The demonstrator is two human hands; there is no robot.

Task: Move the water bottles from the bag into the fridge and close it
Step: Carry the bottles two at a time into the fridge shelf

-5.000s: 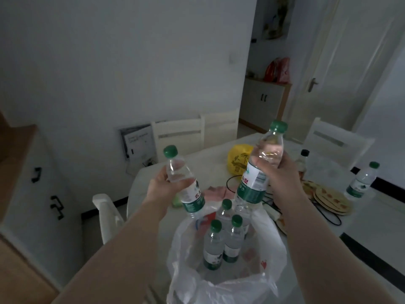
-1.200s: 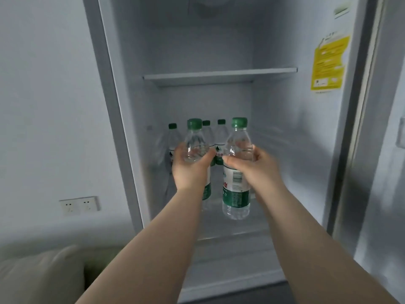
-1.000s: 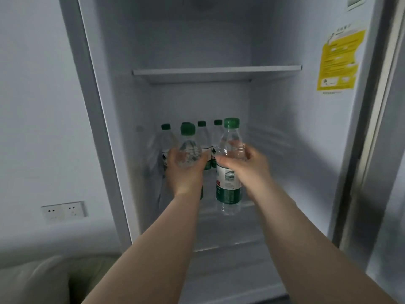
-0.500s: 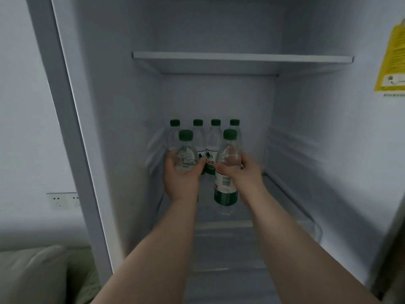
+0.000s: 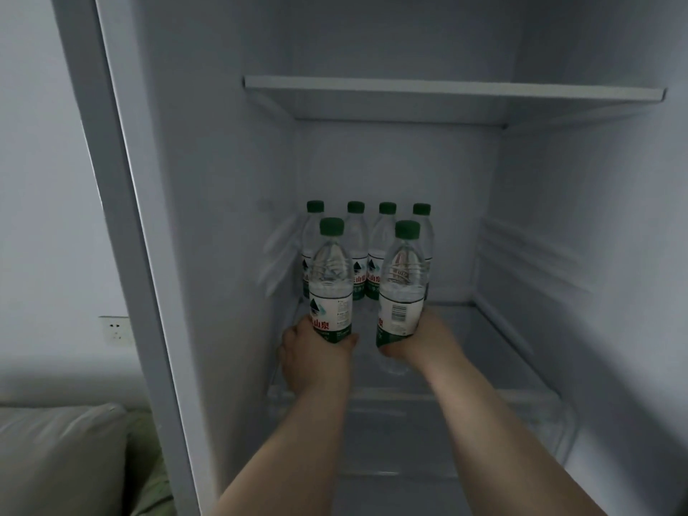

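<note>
Both arms reach into the open fridge. My left hand grips the lower part of an upright clear water bottle with a green cap. My right hand holds a second such bottle near its base, tilted slightly left. Both bottles hover just over the glass shelf, in front of a row of several bottles standing at the back left. The bag is out of sight.
A white shelf spans the fridge above the bottles. The right half of the glass shelf holds nothing. Outside, left of the fridge frame, are a wall with a socket and a pale cushion.
Since five seconds ago the bottles went from the bag on the table into the fridge. In the last half second my hands slid lower on the bottles and the view moved closer.
</note>
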